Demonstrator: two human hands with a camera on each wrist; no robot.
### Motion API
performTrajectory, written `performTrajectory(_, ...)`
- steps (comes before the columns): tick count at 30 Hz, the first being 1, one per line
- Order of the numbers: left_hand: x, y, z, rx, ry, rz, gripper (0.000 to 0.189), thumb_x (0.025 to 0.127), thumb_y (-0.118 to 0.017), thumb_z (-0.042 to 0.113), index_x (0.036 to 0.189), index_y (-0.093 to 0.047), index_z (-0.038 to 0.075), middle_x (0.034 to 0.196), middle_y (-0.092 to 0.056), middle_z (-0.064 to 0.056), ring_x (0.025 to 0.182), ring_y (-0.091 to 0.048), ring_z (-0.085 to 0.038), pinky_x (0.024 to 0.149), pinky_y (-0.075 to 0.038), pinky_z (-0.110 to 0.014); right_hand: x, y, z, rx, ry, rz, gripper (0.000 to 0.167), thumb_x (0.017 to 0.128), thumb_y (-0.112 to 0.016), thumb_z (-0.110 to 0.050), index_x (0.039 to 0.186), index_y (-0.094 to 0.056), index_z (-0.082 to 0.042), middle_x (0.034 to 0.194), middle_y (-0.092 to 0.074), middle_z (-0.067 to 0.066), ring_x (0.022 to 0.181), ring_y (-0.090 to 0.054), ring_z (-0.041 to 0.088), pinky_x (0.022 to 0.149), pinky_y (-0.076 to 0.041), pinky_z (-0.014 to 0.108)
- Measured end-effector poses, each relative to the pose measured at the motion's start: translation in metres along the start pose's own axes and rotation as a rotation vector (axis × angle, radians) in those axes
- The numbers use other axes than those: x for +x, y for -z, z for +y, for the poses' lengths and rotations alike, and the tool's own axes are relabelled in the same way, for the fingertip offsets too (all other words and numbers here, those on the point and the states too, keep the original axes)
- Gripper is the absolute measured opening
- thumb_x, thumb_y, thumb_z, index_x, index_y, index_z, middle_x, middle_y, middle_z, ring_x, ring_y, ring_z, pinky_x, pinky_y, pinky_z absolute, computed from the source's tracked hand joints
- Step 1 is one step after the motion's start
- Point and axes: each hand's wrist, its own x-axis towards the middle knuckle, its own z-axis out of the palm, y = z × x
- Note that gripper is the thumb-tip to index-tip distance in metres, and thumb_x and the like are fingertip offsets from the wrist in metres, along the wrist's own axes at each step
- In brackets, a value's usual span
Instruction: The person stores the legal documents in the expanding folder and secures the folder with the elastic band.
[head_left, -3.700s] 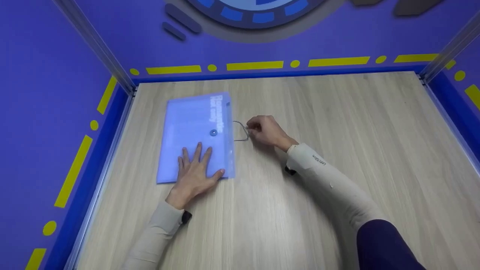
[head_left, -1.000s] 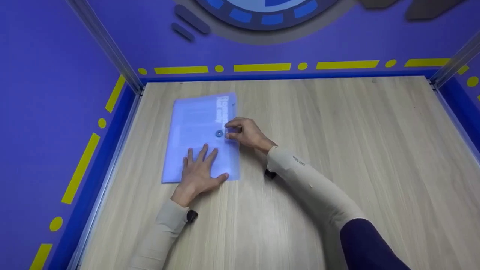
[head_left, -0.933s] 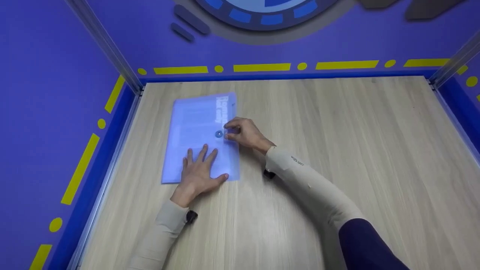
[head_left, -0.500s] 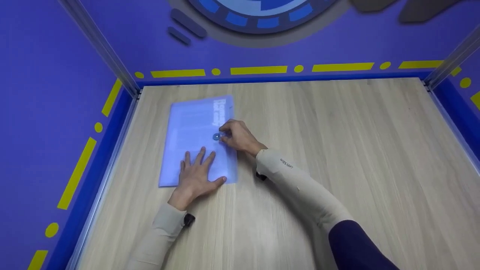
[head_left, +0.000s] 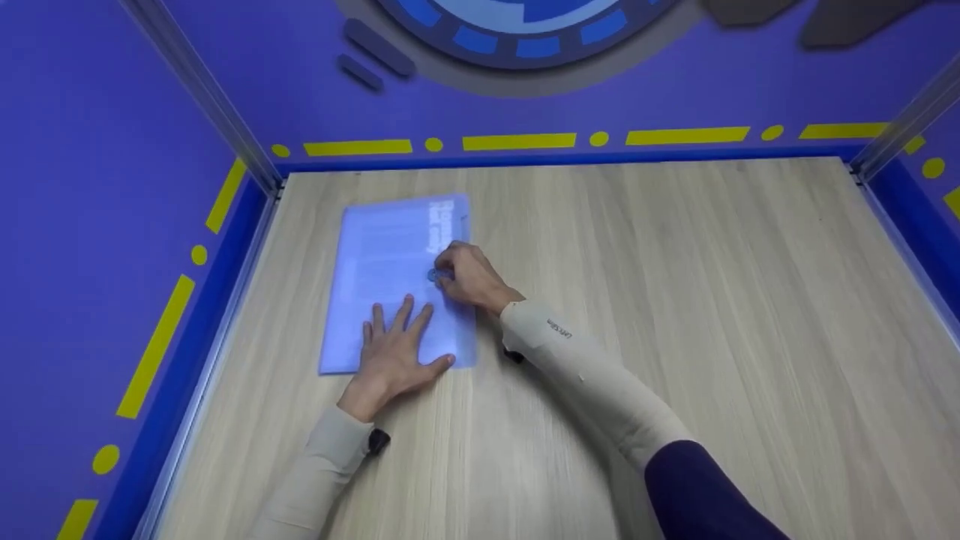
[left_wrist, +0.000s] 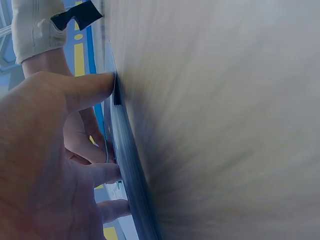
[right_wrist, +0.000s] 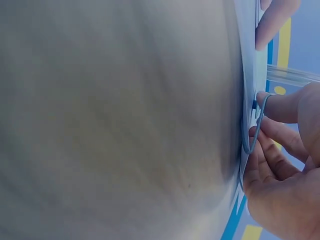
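Observation:
A translucent bluish document folder (head_left: 382, 244) with white lettering lies flat on the wooden table, its flap edge to the right. My left hand (head_left: 394, 358) rests on the folder's near part with fingers spread; the left wrist view shows its thumb at the edge of the layered folder (left_wrist: 134, 180). Over the flap, my right hand (head_left: 474, 279) has its fingertips at the round button (head_left: 433, 275), partly covering it. Seen from the right wrist, a thin grey-blue elastic cord (right_wrist: 256, 140) loops from the folder's edge up to the thumb and index finger, which hold it.
The wooden table (head_left: 675, 300) extends to the right of the folder. Blue panels with yellow dashes stand along the back wall (head_left: 525, 112) and the left wall (head_left: 90, 225), joined by a metal corner post (head_left: 202, 90).
My right hand has moved left from beyond the flap edge, bringing the elastic cord over the flap to the button. My left hand has stayed flat on the folder.

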Motion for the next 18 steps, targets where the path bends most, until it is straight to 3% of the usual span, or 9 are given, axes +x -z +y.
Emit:
performTrajectory(6,0.0,-0.001,0.0,-0.014,0.0,-0.001,0.096,0.093,-0.066,0.069,0.169,-0.034,0.02,0.178,-0.017,-0.017,0.157,-0.003,-0.065,0.124,-0.01,-0.078,0.004,-0.003,-0.006,-0.054,-0.007,-0.018,0.019,0.097,-0.074,-0.009,0.113,-0.08,-0.001,0.112,-0.072,0.013,0.108,-0.068,0.029,0.101,-0.056,0.038)
performTrajectory(18,0.0,0.0,0.001,-0.01,-0.008,0.006,0.095,0.093,-0.066,0.069,0.168,-0.036,0.018,0.178,-0.019,-0.016,0.156,-0.005,-0.066,0.123,-0.013,-0.079,0.01,-0.008,-0.011,-0.155,0.028,-0.041,0.016,0.097,-0.068,-0.007,0.107,-0.079,-0.002,0.111,-0.07,0.012,0.104,-0.067,0.029,0.094,-0.057,0.037)
